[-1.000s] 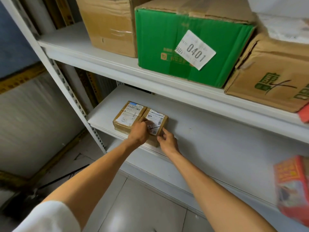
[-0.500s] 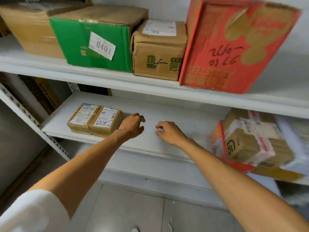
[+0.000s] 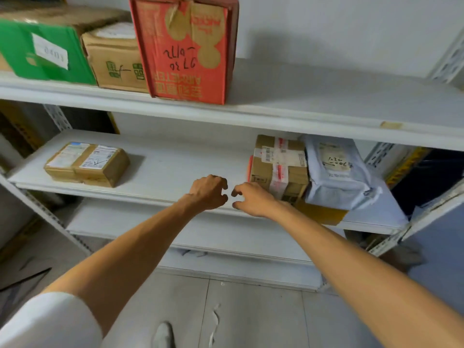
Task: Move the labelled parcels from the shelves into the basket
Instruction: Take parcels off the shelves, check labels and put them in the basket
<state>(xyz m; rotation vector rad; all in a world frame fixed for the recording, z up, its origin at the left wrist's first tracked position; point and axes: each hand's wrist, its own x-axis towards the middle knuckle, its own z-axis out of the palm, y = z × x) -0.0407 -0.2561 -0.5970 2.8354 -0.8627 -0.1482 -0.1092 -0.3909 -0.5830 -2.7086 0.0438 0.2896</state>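
hands moved off two small brown labelled parcels, still on white shelf. left hand, right hand empty, fingers loosely curled, now just beside taped brown cardboard parcel: likely next pick.

Two small labelled parcels lie at the shelf's left end, one taped parcel and one grey bag at its right.
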